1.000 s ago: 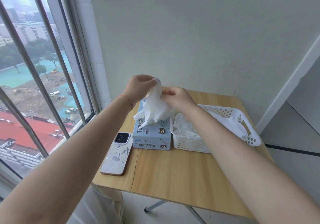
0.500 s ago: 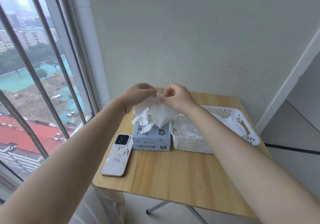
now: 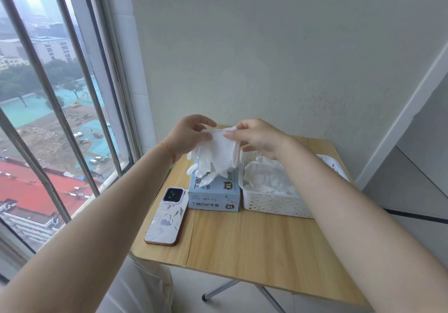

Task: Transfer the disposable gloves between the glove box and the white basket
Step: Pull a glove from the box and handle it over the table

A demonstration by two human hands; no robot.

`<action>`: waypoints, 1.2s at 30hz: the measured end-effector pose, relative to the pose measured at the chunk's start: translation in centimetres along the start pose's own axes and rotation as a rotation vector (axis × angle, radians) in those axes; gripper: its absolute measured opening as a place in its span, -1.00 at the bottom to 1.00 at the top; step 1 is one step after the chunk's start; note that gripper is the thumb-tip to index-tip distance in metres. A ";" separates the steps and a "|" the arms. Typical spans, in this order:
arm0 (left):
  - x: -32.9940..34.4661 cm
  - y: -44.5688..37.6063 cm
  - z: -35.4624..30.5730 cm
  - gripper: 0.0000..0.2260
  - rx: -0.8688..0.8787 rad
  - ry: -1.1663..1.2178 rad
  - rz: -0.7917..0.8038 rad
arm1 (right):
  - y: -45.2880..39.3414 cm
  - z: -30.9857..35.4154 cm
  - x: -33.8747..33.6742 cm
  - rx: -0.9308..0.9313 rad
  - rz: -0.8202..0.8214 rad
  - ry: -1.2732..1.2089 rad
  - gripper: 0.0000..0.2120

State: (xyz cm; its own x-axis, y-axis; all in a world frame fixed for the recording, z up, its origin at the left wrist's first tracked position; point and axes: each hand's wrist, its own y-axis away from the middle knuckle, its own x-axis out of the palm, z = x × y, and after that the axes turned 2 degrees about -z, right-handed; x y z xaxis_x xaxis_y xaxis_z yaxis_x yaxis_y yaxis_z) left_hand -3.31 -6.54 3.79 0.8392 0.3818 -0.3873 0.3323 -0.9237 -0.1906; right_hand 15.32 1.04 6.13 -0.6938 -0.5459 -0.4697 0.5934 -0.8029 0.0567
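Both hands now hold a thin white disposable glove [image 3: 221,151] stretched flat by its cuff above the pale blue cardboard glove box [image 3: 214,195]; a second ago it was a crumpled bunch; the left hand [image 3: 188,134] pinches the cuff's left corner, the right hand [image 3: 254,135] pinches its right corner; the glove's fingers dangle onto the box top; likely it is being straightened before stowing; more gloves fill the white perforated plastic basket [image 3: 274,203] just right of the box; the view has tilted slightly

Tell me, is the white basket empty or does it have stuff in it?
Not empty. The white basket holds a heap of white gloves.
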 end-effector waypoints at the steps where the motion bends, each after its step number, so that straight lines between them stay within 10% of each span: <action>1: 0.0 0.1 -0.2 -0.73 0.005 0.009 -0.040 | 0.1 0.2 -0.1 -0.003 -0.014 -0.049 -0.82; 8: -1.0 1.0 -4.9 -0.79 0.107 0.137 -0.147 | 1.5 3.4 -0.6 -0.117 -0.319 -0.284 -0.91; 17: -0.2 2.6 -4.8 -0.73 -0.101 -0.195 0.292 | 2.9 5.4 -1.2 -0.302 -0.503 0.050 -0.96; 26: 0.4 3.1 -1.2 -0.82 -0.306 0.346 0.331 | 3.1 2.6 -2.1 -0.042 -0.517 0.228 -0.88; 36: 6.3 -0.8 -2.1 -0.89 -0.230 -0.183 0.317 | 3.9 -4.1 -5.6 0.267 -0.361 0.334 -0.69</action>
State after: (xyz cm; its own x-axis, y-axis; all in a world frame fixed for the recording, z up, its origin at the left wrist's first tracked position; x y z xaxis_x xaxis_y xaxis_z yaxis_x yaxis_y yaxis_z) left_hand 2.64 -3.49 3.35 0.8320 0.0584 -0.5517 0.1752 -0.9712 0.1615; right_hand 23.21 1.95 5.35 -0.6412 -0.1548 -0.7516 0.1881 -0.9813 0.0417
